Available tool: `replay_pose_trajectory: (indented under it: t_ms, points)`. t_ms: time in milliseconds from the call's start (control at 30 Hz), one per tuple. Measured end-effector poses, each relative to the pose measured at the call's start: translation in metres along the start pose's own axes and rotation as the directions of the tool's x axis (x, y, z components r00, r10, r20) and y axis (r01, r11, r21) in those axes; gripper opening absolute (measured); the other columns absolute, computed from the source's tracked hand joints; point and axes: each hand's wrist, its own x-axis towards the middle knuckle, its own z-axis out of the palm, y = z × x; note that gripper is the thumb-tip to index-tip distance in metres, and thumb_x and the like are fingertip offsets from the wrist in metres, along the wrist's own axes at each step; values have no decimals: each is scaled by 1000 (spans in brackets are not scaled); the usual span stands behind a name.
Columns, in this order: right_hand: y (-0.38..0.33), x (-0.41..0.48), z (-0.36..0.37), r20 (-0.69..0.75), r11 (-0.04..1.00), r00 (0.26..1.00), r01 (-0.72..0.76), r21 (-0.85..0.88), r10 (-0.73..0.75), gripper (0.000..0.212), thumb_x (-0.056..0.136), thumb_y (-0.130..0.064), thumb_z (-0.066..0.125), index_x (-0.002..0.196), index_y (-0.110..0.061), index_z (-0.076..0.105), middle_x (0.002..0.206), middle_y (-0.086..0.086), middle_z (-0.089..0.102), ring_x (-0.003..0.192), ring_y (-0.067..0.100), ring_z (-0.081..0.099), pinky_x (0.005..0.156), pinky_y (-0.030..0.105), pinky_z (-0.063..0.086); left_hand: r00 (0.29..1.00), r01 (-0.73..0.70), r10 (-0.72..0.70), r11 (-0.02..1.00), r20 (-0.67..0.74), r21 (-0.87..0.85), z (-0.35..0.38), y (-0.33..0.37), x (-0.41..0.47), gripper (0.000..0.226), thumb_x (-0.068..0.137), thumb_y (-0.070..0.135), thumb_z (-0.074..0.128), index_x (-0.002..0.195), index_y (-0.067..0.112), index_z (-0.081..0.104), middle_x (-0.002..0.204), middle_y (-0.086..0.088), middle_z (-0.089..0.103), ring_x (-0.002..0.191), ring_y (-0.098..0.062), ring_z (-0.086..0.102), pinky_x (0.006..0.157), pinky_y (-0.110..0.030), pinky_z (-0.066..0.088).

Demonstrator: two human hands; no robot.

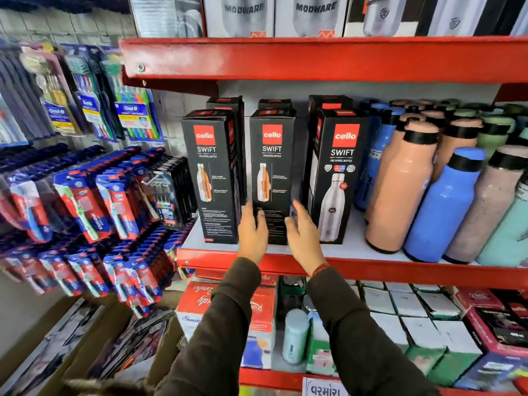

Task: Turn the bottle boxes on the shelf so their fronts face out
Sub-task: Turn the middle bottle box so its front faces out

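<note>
Three tall black Cello Swift bottle boxes stand in the front row on the white shelf board (354, 247). The left box (213, 178) and the middle box (273, 167) show a cutaway bottle picture and small text. The right box (338, 172) shows a steel bottle picture. More black boxes (225, 102) stand behind them. My left hand (253, 234) and my right hand (304, 238) reach toward the base of the middle box, one on each side, fingers spread. Both look blurred, and neither clearly grips the box.
Loose peach, blue and grey bottles (405, 190) crowd the shelf's right part. Toothbrush packs (94, 204) hang on the left wall. The red shelf lip (400, 271) runs below the boxes; Modware boxes (245, 15) stand on the shelf above, and mixed boxes (414, 318) fill the shelf below.
</note>
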Motion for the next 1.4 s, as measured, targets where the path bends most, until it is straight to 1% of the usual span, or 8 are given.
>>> replay_pose_trajectory:
  t_ms: [133,267,500,700,800,933,1100,1400]
  points:
    - [7,0,9,30,999,999,-24,22,23,69,93,5,49,153,-23,26,152,5,43,141,18,41,119,39,34,998,65,-65,998,-23,7,-7,-1,4,43,103,15,46,145,7,45,117,-5,63,91,1,58,86,-10,41]
    - [10,-4,15,4,999,1000,-26,42,26,91,80,6,65,151,-32,25,146,1,48,137,15,47,114,44,42,991,114,-122,984,-53,-134,-11,-3,6,38,99,20,53,137,11,56,126,-12,68,112,-19,65,104,-35,50]
    - [-2,3,12,-109,999,994,-6,54,12,103,64,-30,91,147,-28,30,140,-3,55,131,13,52,111,41,45,995,56,-83,912,-48,-406,-17,9,-1,32,92,46,49,108,36,74,119,8,74,118,-15,67,108,-47,50]
    - [-13,8,13,-195,999,981,3,54,7,100,58,-49,91,141,-31,38,132,-8,61,124,9,58,104,38,51,993,4,-53,909,-107,-417,-19,12,2,34,100,35,48,83,37,77,118,5,75,109,-16,68,97,-56,54]
    - [-17,6,10,-201,998,980,16,68,-2,92,60,-37,91,137,-30,42,125,-10,64,116,7,61,99,29,53,995,-60,29,939,-96,-339,-20,4,5,26,101,26,48,109,25,73,125,5,69,118,-14,64,105,-45,50]
    - [-17,6,7,-157,997,988,19,74,-7,91,58,-35,91,135,-30,43,123,-11,65,113,3,63,99,32,54,997,-58,68,974,37,-219,-15,0,18,47,101,15,42,147,26,39,152,2,47,138,-27,48,118,-48,37]
    - [-15,4,4,-100,997,995,33,64,-27,99,62,-36,87,146,-34,34,139,-9,56,129,6,53,109,34,46,997,44,-24,955,72,-292,-14,-1,21,45,102,7,39,145,20,38,145,-6,52,136,-19,48,121,-43,34]
    - [-7,11,-2,29,997,1000,-7,75,5,96,83,-15,73,156,-34,14,157,-9,36,144,4,35,121,36,32,997,-44,64,939,48,-341,-20,-8,19,42,100,17,50,140,27,42,142,0,54,129,4,51,114,-32,39]
